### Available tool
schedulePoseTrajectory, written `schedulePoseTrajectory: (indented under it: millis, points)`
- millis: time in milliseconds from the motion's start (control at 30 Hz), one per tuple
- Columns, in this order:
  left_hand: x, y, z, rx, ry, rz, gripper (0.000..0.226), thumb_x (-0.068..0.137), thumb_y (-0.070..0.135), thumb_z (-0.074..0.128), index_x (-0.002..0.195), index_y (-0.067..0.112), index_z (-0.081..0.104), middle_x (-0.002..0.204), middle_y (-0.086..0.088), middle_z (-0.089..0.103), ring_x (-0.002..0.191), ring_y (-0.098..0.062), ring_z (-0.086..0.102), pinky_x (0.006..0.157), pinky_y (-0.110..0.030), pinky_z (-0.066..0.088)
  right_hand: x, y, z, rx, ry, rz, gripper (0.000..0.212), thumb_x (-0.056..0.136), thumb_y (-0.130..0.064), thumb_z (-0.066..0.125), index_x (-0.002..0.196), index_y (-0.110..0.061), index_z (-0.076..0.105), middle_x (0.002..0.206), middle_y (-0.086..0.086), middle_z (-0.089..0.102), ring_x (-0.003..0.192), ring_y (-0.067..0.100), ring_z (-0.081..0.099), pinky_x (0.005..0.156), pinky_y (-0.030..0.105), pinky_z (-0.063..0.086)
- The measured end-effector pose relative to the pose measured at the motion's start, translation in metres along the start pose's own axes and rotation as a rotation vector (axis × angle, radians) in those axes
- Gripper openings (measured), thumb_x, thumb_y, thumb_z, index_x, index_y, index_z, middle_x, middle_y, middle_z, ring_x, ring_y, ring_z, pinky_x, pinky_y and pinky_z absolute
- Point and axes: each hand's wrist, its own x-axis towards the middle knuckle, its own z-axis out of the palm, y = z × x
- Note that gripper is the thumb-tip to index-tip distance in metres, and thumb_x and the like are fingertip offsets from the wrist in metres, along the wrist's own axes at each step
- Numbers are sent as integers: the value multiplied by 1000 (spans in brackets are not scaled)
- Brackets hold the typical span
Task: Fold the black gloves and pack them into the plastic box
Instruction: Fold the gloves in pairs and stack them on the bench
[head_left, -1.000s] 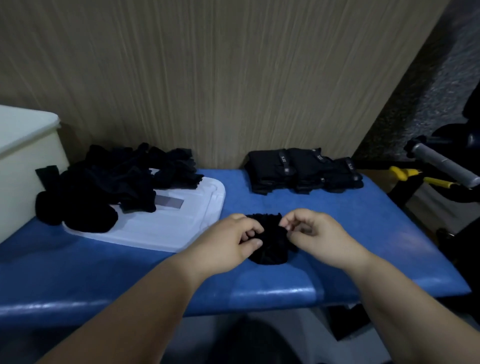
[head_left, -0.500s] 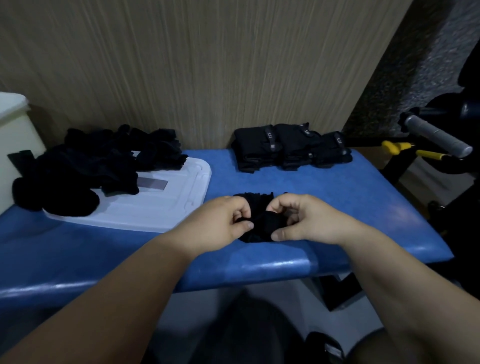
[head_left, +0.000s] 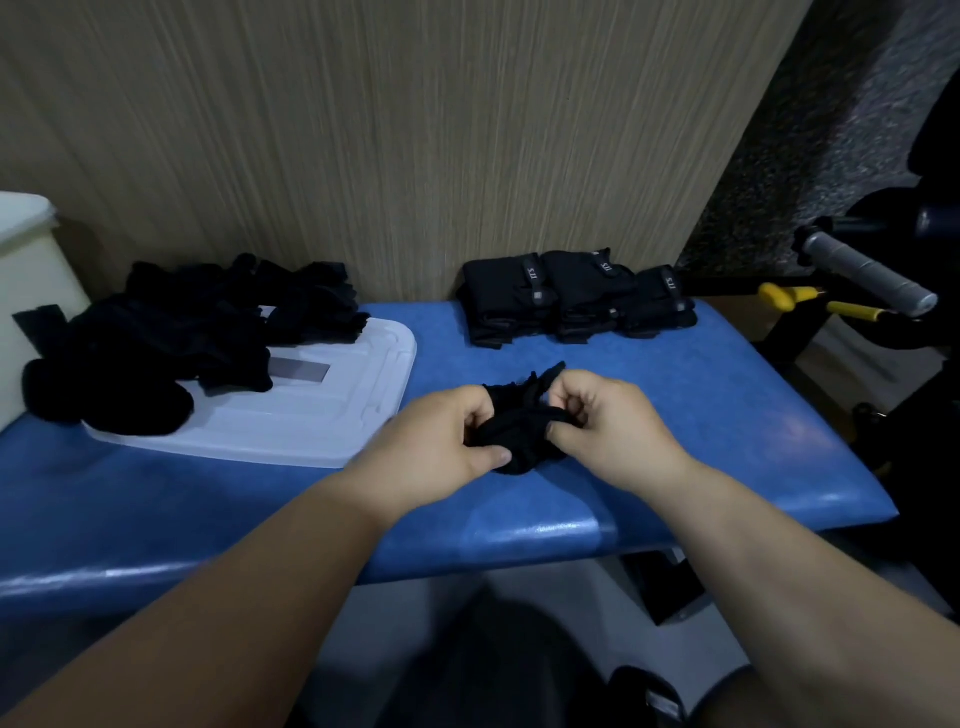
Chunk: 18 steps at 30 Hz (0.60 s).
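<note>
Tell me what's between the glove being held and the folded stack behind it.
Head view: only bare blue bench between them. The black glove, gripped by the left hand and right hand, is apart from the folded stack.

A beige wood-grain wall panel rises behind the far edge of a blue padded bench. Past the bench's right edge, a dark speckled surface, a grey handle and yellow grips sit in dim light.

- I read the glove as matt black knit cloth.
- Bench: smooth, glossy blue padding.
- Lid, 9 o'clock: smooth white plastic.
- Wall, 12 o'clock: streaked wood grain.
</note>
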Motion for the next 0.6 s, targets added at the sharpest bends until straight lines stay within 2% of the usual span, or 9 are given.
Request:
schedulePoseTrajectory:
  millis: [67, 233, 300, 400, 600]
  points:
    - [1, 3, 2, -8, 71, -22, 29, 75, 33, 76, 74, 27, 47, 66, 6, 59, 55, -9, 50, 61, -38, 48, 0, -1, 0, -39, 45, 6, 27, 78, -9, 68, 69, -23, 47, 55, -12, 47, 52, 5, 43, 56, 30, 42]
    - [2, 12, 5, -36, 140, -64, 27, 81, 31, 72, 89, 34, 47, 66, 9, 56, 57, -4, 52, 56, -20, 37, 0, -6, 1, -64, 90, 40, 27, 81, -10, 62, 70, -24, 42, 52, -9, 43, 49, 7, 39, 53, 30, 38]
    - [2, 14, 5, -41, 156, -92, 22, 82, 31, 72, 85, 35, 51, 66, 8, 57, 58, -4, 53, 55, -19, 36, 1, -9, 2, -78, 121, 45, 30, 82, -9, 60, 67, -25, 39, 52, -9, 42, 50, 9, 39, 52, 31, 38]
    - [4, 14, 5, -55, 188, -128, 20, 82, 33, 72, 78, 31, 52, 66, 6, 60, 58, -6, 55, 53, -20, 37, 1, -12, 2, -100, 144, 70, 34, 81, -8, 59, 64, -24, 34, 55, -7, 44, 53, 13, 41, 52, 35, 39]
    - [4, 16, 5, -30, 236, -127, 21, 85, 30, 68, 79, 23, 50, 63, 3, 56, 57, -12, 52, 58, -34, 49, -1, -17, 5, -132, 121, 111, 33, 83, -7, 55, 65, -24, 33, 57, -5, 45, 54, 14, 40, 50, 30, 35]
